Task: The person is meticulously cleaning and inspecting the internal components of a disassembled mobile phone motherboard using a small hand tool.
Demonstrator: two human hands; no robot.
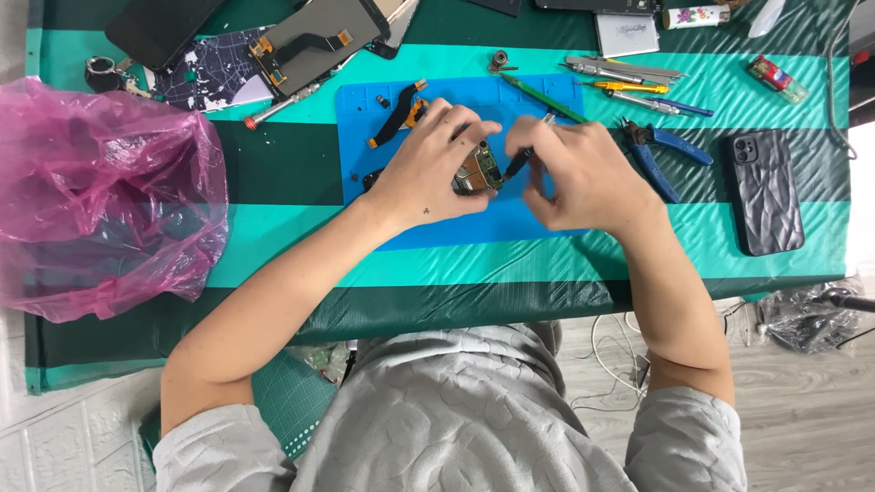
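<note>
A table (273, 264) with a green striped cover holds a crumpled pink plastic bag (100, 200) at the left edge. In the middle lies a blue mat (456, 232). A black phone case (767, 189) rests well to the right, with blue pliers (658, 150) between it and the mat. Over the mat, the left hand (430, 164) grips a small circuit board (478, 171), and the right hand (579, 169) pinches a thin dark tool (519, 162) whose tip touches the board.
</note>
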